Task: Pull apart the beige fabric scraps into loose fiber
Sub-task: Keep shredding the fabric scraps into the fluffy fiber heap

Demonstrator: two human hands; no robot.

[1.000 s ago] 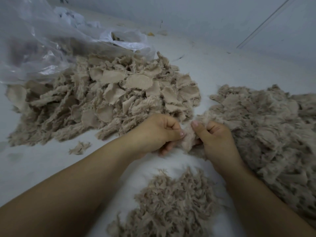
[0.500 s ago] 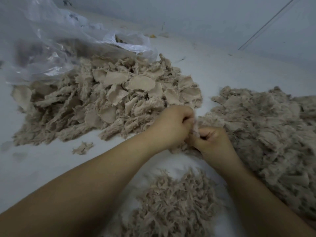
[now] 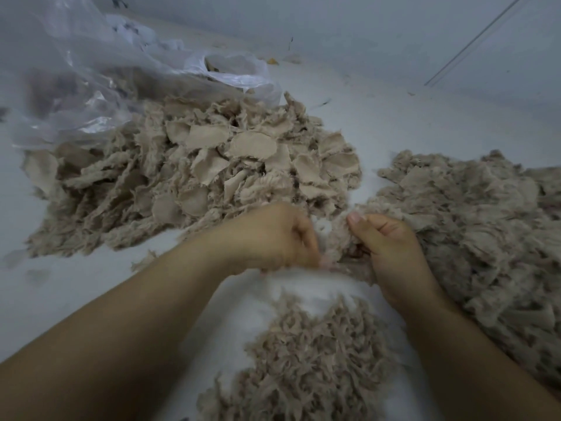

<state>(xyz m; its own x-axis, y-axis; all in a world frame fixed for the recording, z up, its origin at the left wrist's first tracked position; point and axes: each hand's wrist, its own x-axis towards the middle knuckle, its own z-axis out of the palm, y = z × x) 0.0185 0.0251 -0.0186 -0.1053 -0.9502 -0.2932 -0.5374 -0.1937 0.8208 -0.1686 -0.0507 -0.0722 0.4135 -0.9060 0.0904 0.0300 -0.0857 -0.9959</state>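
Observation:
A beige fabric scrap (image 3: 338, 243) is stretched between my two hands at the centre. My left hand (image 3: 273, 235) has its fingers curled and pinches the scrap's lower left edge. My right hand (image 3: 385, 247) grips its right side, thumb pointing up. A big pile of whole beige scraps (image 3: 194, 174) lies behind my left hand. A small heap of loose fiber (image 3: 306, 360) sits close below my hands. A wide mound of fluffy beige material (image 3: 479, 226) spreads to the right, touching my right hand.
A crumpled clear plastic bag (image 3: 91, 71) lies at the back left, its mouth against the scrap pile. One stray scrap (image 3: 144, 259) lies by my left forearm. The surface is a white sheet (image 3: 394, 117), with a pale wall behind.
My hands have drawn apart from their close position half a second ago. The scrap now stretches between them, and my left hand has dropped lower and is blurred.

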